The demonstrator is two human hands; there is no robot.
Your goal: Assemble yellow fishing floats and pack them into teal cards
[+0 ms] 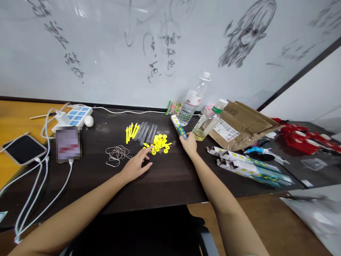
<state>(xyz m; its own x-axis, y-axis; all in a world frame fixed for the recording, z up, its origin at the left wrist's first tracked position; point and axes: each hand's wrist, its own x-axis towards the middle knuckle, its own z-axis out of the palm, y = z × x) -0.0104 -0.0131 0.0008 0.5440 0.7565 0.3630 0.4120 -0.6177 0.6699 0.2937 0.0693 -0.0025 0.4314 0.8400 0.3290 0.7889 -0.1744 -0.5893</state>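
Observation:
My right hand [189,144] grips the near end of a slim white-and-teal box [178,127], which lies slanted beside a water bottle. With its fingers apart, my left hand [137,165] rests at the near-left edge of a pile of small yellow plastic pieces [160,143]; its fingertips reach the pile. Behind that hand lie several clear tubes [145,133] in a row. Yellow rods [130,132] are lined up left of the tubes. Further left is a tangle of bent metal wire hooks [117,154].
A water bottle [190,103] and a bottle of yellowish liquid [206,122] stand at the back. Right are cardboard packaging [239,117] and several slim boxes [250,167]. Left are a power strip [77,116], a phone [24,149], a pixelated device [67,144] and white cables [32,195].

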